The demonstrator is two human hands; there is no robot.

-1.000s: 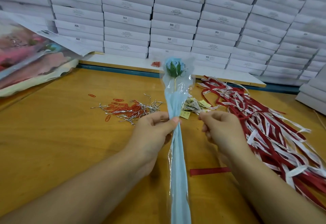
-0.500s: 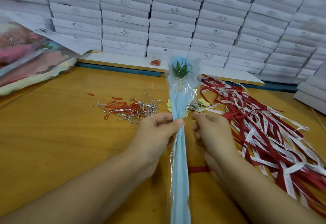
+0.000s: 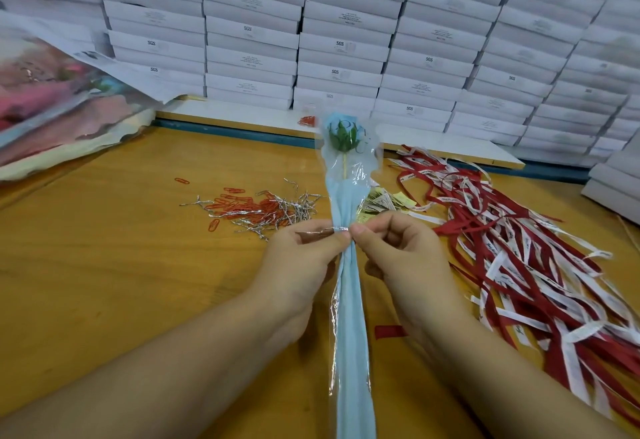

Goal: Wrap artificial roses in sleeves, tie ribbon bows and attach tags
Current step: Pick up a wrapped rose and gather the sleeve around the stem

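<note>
Pale blue rose [image 3: 341, 132] in a pale blue sleeve [image 3: 351, 317]
Red and white ribbons [image 3: 526, 258], red paper clips [image 3: 239, 205], silver twist ties [image 3: 294, 208], white boxes [image 3: 346, 44].

Setting: packing/assembly workshop. Evidence: wall of identical flat white boxes [image 3: 346, 19], stacked in columns behind the wooden tabletop [image 3: 104, 265], several printed "SGS". Bulk supplies loose on tabletop: heap of red and white ribbons [image 3: 519, 248], silver twist ties [image 3: 284, 213] mixed with red paper clips [image 3: 235, 203], small yellow tags [image 3: 384, 201].

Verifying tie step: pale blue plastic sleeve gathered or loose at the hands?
Gathered: pale blue plastic sleeve narrows at the silver wire tie pinched by left hand and right hand.
</note>
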